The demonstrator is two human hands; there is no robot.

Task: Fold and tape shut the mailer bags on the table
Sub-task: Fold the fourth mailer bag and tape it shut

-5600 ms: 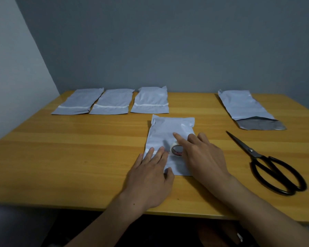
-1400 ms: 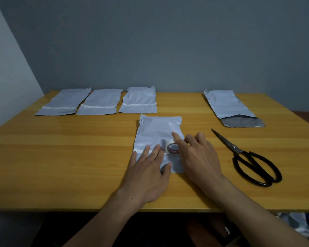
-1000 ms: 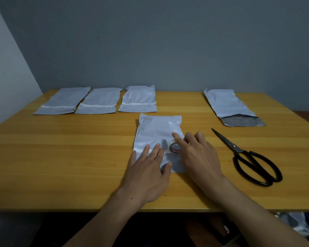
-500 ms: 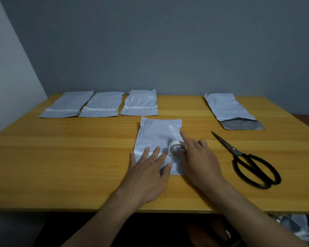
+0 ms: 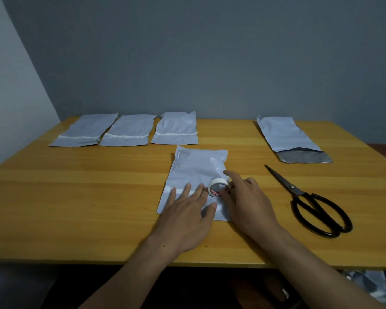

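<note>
A yellow wooden desk (image 5: 98, 197) meets a grey wall. The left grip (image 5: 187, 219) lies flat, fingers straight, on the near end of a mailer bag (image 5: 196, 168). Just right of its fingertips, the right grip (image 5: 250, 204) pinches a tape roll (image 5: 217, 186) standing on that bag. Scissors (image 5: 310, 204) lie further right.

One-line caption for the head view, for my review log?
The left hand presses the mailer bag flat while the right hand holds the tape roll on it; scissors lie nearby.

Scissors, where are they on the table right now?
In the head view, the scissors lie on the right of the table, just beyond the right hand, with the open bag behind them.
</note>
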